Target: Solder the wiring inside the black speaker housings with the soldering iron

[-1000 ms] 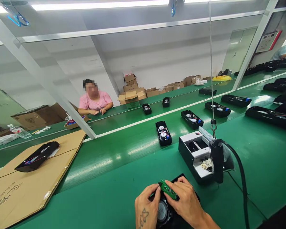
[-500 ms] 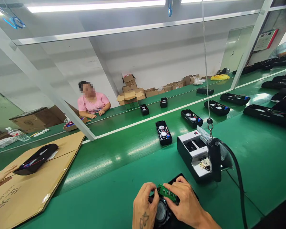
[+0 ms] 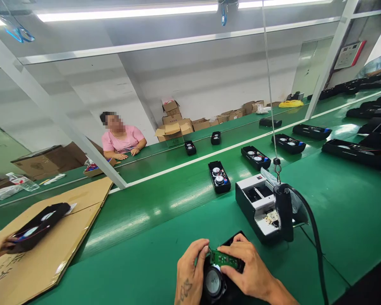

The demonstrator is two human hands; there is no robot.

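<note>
Hand, left (image 3: 190, 269): left of the speaker (image 3: 213, 283), fingertips drawn close at the near end of the circuit board (image 3: 226, 259); what they pinch, cannot tell. Circuit board: near the speaker's far side; likely light, stiff, fragile, best held by its edges; green, narrow, small-dotted. Hand, right (image 3: 250, 267): right of the speaker, thumb and fingers gripping the board.

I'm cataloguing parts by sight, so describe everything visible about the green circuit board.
The circuit board is a narrow, rigid-looking green strip, its visible face dotted with small components too fine to identify. It slopes slightly down rightward, over the black housing and just beyond the round speaker. The right hand pinches it, hiding part; the left hand is at its left end, contact unclear.
</note>
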